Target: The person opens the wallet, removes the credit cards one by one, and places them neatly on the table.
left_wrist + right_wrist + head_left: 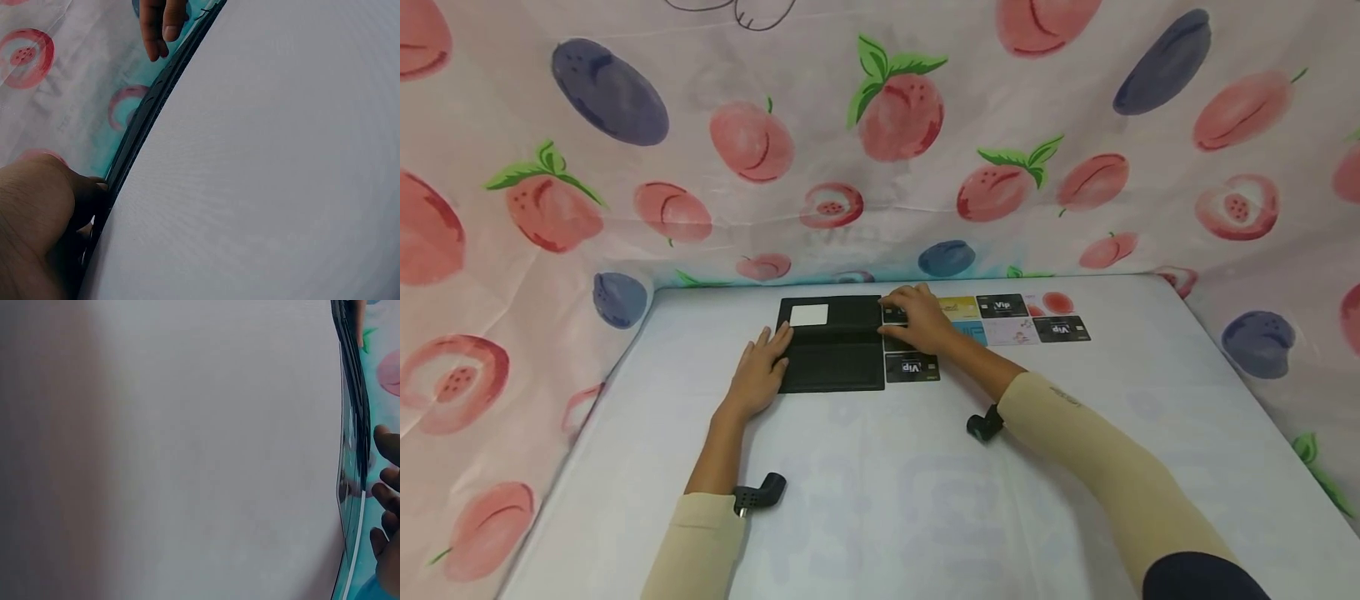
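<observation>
A black wallet (833,368) lies unfolded flat on the table, with a white rectangle (809,315) in its upper left part. My left hand (758,377) rests at the wallet's left edge, fingers extended along it and the thumb over the black surface. At the upper right edge, my right hand (927,323) reaches in with bent, spread fingers, covering parts of the cards below it. Just beneath that hand lies a black Vip card (912,367). In the right wrist view, the fingers (389,447) of my right hand appear loose beside the dark edge.
Right of the hand, cards lie in two rows: yellow (958,307), blue (972,332), pale patterned (1011,332), and black Vip cards (1002,306). A fruit-printed curtain (880,233) hangs behind the white table (880,483). Each forearm wears a small black camera.
</observation>
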Action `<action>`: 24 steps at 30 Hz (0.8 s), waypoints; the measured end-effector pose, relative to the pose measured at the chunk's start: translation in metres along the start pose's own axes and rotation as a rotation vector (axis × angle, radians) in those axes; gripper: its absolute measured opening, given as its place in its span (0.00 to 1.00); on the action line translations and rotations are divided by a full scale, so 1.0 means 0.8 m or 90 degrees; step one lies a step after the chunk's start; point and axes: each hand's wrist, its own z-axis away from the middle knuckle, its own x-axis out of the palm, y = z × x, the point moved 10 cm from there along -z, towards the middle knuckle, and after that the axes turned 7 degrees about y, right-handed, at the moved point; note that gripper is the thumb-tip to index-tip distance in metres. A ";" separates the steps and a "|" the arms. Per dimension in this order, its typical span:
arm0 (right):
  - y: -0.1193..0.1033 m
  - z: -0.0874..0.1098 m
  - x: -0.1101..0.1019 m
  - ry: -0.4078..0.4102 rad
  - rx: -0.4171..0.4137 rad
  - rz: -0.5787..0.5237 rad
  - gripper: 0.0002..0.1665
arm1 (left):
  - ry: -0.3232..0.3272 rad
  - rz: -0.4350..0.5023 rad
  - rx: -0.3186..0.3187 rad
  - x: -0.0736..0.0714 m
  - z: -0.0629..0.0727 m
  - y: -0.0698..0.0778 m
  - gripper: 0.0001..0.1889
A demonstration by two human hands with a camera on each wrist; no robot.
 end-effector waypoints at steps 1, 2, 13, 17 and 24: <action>0.000 -0.001 0.001 -0.004 0.001 0.006 0.35 | 0.000 0.000 0.000 0.000 0.000 0.000 0.30; -0.001 -0.002 0.002 -0.007 0.001 0.011 0.35 | 0.000 -0.001 0.001 0.000 0.000 0.000 0.30; -0.003 -0.011 0.010 -0.039 0.015 0.046 0.32 | 0.002 -0.006 0.002 0.001 -0.001 -0.001 0.30; -0.001 -0.015 0.014 -0.040 0.019 0.067 0.33 | 0.010 -0.004 0.010 -0.003 -0.001 0.002 0.29; 0.000 -0.021 0.021 -0.047 0.031 0.120 0.32 | 0.006 -0.005 0.009 0.001 -0.001 -0.002 0.29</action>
